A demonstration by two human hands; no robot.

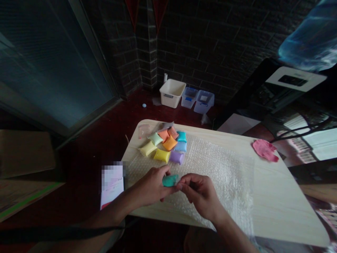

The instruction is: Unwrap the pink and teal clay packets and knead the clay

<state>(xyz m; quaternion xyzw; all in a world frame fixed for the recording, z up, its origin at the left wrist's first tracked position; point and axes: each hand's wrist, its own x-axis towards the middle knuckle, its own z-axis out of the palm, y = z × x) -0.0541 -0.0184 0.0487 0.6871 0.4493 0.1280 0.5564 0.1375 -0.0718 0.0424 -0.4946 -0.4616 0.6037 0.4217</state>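
Observation:
A small clear packet of green modelling clay (170, 180) is held above the table, between both hands. My left hand (155, 184) is closed around the packet's body. At the packet's right end, the fingers of my right hand (198, 191) pinch the clear plastic edge. Beyond the hands lies a cluster of similar packets, among them a yellow packet (162, 155), a purple packet (176, 157), an orange packet (169, 143) and a teal packet (181, 136). Under the hands, a sheet of bubble wrap (218, 168) covers the middle of the table.
The pale wooden table (284, 196) carries a crumpled pink cloth-like item (264, 150) at its right. A phone (112, 182) stands by the left edge. On the floor behind are a white basket (172, 93) and clear bins (204, 102). A water dispenser (295, 79) stands right.

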